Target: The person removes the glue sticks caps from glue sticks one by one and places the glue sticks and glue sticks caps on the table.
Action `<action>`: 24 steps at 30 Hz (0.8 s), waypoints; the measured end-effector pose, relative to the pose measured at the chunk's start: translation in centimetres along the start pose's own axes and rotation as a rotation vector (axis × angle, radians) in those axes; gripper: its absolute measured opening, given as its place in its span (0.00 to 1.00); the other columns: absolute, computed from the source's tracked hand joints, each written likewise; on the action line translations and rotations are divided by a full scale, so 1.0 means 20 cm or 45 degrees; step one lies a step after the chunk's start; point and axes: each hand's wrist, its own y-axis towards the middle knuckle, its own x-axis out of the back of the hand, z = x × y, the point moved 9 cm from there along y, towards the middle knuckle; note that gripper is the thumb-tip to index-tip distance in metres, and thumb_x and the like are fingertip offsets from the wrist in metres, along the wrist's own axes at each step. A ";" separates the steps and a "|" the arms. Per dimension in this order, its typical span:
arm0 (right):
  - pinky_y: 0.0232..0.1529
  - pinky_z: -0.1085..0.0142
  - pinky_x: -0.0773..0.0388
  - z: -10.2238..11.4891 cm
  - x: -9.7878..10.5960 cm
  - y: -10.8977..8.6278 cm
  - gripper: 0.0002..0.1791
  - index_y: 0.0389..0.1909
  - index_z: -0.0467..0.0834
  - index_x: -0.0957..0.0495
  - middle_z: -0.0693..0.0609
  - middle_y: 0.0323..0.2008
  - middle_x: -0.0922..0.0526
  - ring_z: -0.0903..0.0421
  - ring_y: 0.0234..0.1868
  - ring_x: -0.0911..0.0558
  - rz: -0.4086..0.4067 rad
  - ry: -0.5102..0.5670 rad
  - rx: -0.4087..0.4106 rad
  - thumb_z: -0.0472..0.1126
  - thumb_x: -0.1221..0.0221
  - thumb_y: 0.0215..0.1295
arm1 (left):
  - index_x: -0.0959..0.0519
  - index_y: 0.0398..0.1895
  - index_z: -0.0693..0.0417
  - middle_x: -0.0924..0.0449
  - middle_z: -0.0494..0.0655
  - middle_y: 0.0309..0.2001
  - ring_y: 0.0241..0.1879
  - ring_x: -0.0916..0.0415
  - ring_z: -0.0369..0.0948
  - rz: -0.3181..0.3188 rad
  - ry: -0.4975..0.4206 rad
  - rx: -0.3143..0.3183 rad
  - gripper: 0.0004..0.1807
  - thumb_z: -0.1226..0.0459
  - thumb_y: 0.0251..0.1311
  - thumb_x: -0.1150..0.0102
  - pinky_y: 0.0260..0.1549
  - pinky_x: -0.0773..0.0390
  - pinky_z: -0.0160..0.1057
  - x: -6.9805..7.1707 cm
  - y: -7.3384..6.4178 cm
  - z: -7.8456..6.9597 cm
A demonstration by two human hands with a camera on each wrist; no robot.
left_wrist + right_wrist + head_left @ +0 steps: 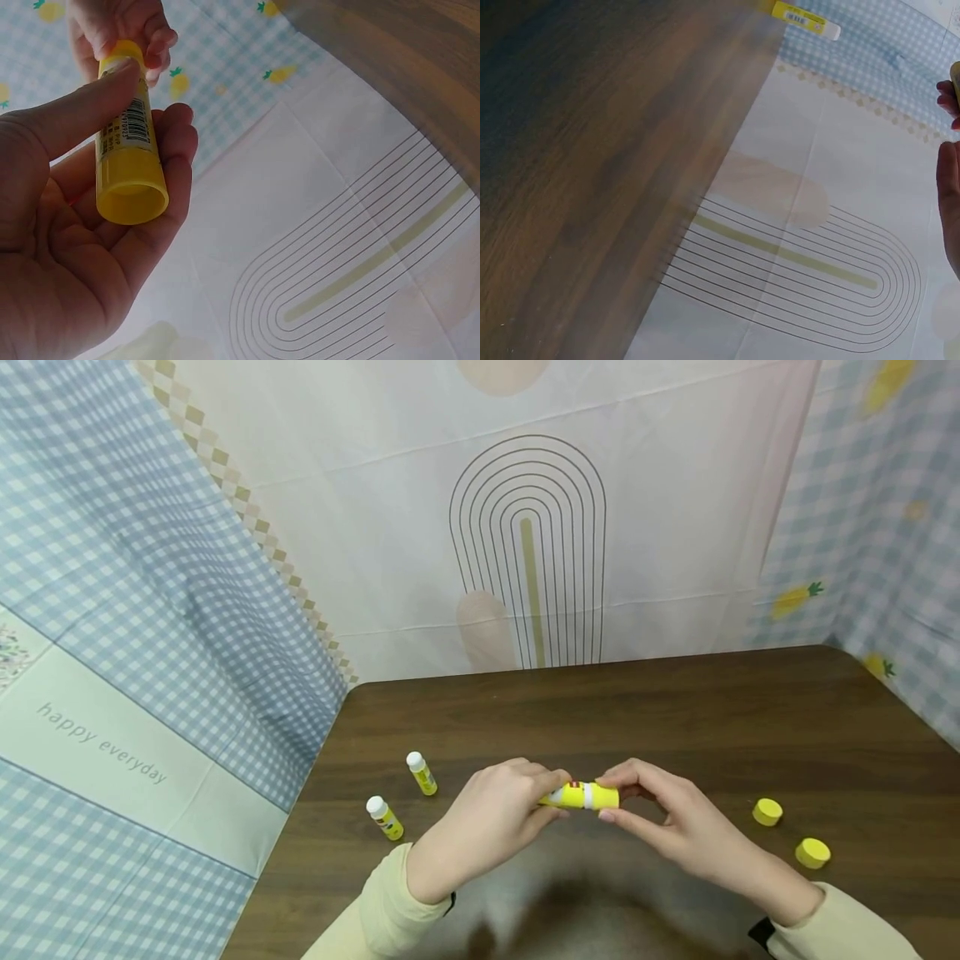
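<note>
A yellow glue stick (pixel 570 795) lies level between the two hands above the table. My left hand (pixel 498 806) grips its body. In the left wrist view the glue stick (pixel 135 124) shows a barcode label and a hollow yellow end, with the left thumb laid along it. My right hand (pixel 678 818) pinches the yellow cap (pixel 606 797) at the other end, between thumb and fingers. A white band separates cap and label. In the right wrist view, only part of a hand and a yellow sliver show at the right edge.
Two capless glue sticks with white tops, one farther back (pixel 422 773) and one nearer (pixel 385 817), stand on the brown table (pixel 600 710) at left. Two yellow caps, one (pixel 767 812) behind the other (pixel 812 852), lie at right. Patterned cloth (pixel 360 510) hangs behind the table.
</note>
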 end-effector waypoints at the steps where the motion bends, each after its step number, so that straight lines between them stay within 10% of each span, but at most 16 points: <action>1: 0.47 0.71 0.20 0.00 0.00 0.00 0.26 0.49 0.50 0.23 0.55 0.48 0.19 0.60 0.46 0.18 -0.007 -0.007 0.012 0.23 0.31 0.55 | 0.15 0.47 0.49 0.14 0.36 0.39 0.39 0.20 0.33 0.004 -0.004 0.004 0.15 0.59 0.57 0.25 0.36 0.20 0.32 0.00 0.00 0.00; 14: 0.39 0.67 0.20 -0.08 0.05 -0.02 0.18 0.52 0.53 0.21 0.62 0.40 0.16 0.63 0.37 0.17 -0.005 -0.115 -0.243 0.32 0.34 0.65 | 0.14 0.47 0.49 0.14 0.36 0.40 0.39 0.20 0.33 0.031 -0.018 0.037 0.15 0.59 0.57 0.26 0.36 0.20 0.32 -0.01 0.00 0.01; 24: 0.39 0.68 0.20 -0.05 0.04 -0.03 0.22 0.51 0.53 0.21 0.59 0.42 0.16 0.60 0.37 0.18 -0.040 -0.027 -0.153 0.30 0.30 0.59 | 0.14 0.48 0.50 0.14 0.37 0.40 0.39 0.20 0.32 0.046 -0.048 0.044 0.16 0.59 0.57 0.26 0.39 0.20 0.30 -0.02 0.00 0.02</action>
